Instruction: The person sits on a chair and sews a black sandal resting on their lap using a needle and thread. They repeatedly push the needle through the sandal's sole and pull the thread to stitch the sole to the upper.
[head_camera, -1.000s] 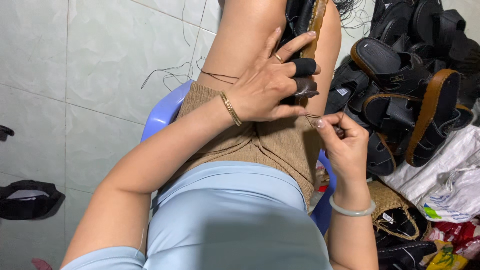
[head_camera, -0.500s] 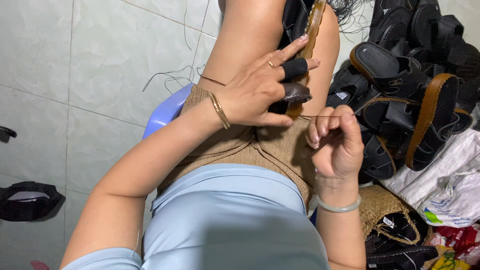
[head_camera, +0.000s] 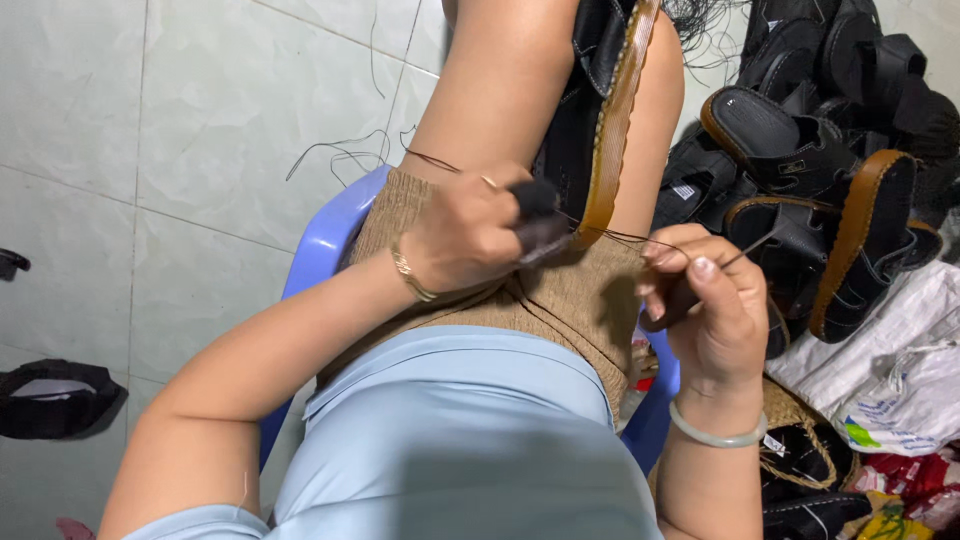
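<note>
- The left hand (head_camera: 470, 235) grips the black leather sandal with tan stitched sole (head_camera: 600, 130), steadying it between the knees.
- The right hand (head_camera: 710, 300) pinches a thin dark thread (head_camera: 620, 236), drawing it taut from the sole's edge.

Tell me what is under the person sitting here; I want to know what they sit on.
A blue plastic stool shows at both hips, on the pale tiled floor. Its seat and legs are hidden by the body and brown shorts.

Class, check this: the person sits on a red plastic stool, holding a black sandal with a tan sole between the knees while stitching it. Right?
Not quite: the head view shows the plastic stool is blue, not red. The rest holds: the black sandal sits between the knees, left hand and right hand stitching it.
</note>
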